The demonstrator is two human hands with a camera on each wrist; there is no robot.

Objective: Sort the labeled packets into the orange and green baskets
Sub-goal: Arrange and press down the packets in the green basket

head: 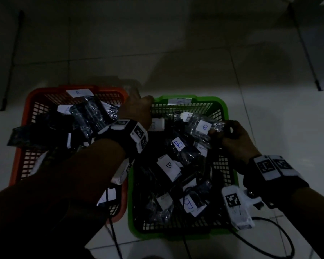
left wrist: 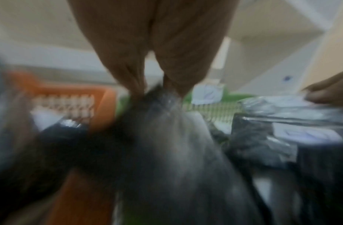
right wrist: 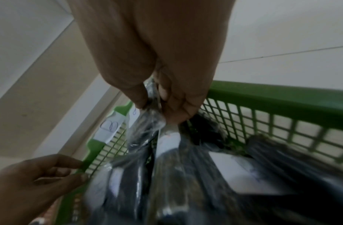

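**Both hands pinch packets over the green basket**

A person's right hand [head: 236, 141] pinches the clear wrap of a packet [head: 204, 128] marked with what reads as a B, holding it over the far right part of the green basket [head: 225, 116]; the right wrist view shows thumb and fingers [right wrist: 176, 100] closed tight on the plastic edge. The left hand [head: 137, 109] reaches over the gap between the orange basket [head: 26, 109] and the green one, and the left wrist view, though blurred, shows its fingertips pinching the top of a second packet [left wrist: 167, 137] whose label cannot be read. Both baskets already hold dark wrapped packets, those in the orange basket tagged A, those in the green tagged B. A paper tag [head: 79, 92] with an A hangs on the orange basket's far rim.

The likeliest slip is a misfile: the left hand's packet hangs right at the border, so a hasty release could land it on the wrong side. The slick wrap, held only by an edge, could also slide free and fall between the baskets.
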